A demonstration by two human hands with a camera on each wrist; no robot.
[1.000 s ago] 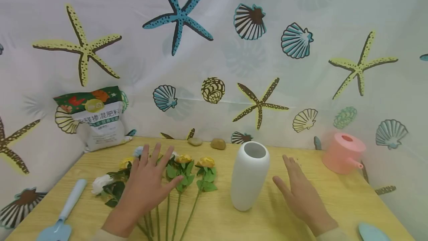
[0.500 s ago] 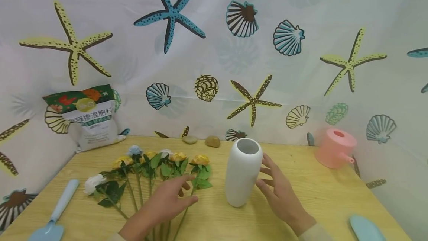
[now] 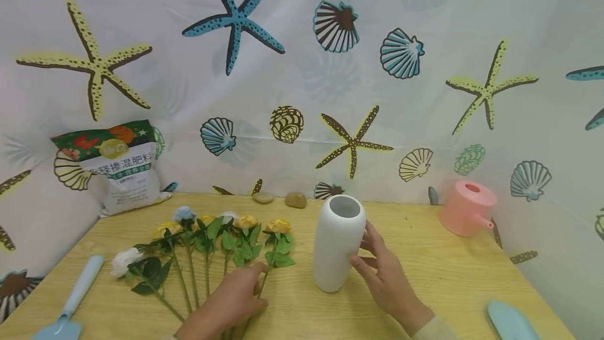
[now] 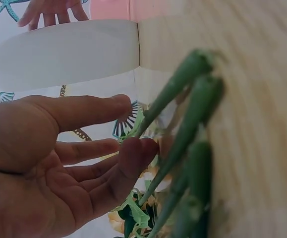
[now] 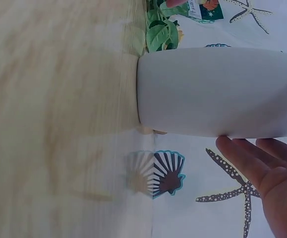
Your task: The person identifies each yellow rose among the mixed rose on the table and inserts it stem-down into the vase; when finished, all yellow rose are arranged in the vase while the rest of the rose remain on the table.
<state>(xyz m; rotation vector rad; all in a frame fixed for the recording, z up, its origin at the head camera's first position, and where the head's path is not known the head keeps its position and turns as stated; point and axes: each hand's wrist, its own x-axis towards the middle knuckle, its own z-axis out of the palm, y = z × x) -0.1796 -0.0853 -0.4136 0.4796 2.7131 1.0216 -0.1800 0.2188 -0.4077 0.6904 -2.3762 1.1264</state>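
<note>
A tall white vase (image 3: 336, 248) stands upright on the wooden table (image 3: 453, 277). My right hand (image 3: 390, 282) is at its right side; in the right wrist view, the fingertips (image 5: 225, 144) touch the vase wall. Several roses lie left of the vase with their heads toward the back: a white rose (image 3: 125, 261), a blue rose (image 3: 184, 214) and yellow ones. The rightmost yellow rose (image 3: 278, 225) has its stem beside my left hand (image 3: 236, 298). In the left wrist view, thumb and fingers stand apart around that green stem (image 4: 165, 101), without a visible pinch.
A fertilizer bag (image 3: 125, 172) leans at the back left, with two stones (image 3: 295, 200) near the back edge. The pink watering can (image 3: 467, 209) stands back right. A light blue trowel (image 3: 77, 298) lies front left, and a pale blue object (image 3: 511, 321) front right.
My left hand has come down from above the roses to the rightmost stem. The right hand has moved left to the vase's side. The view has shifted slightly.
</note>
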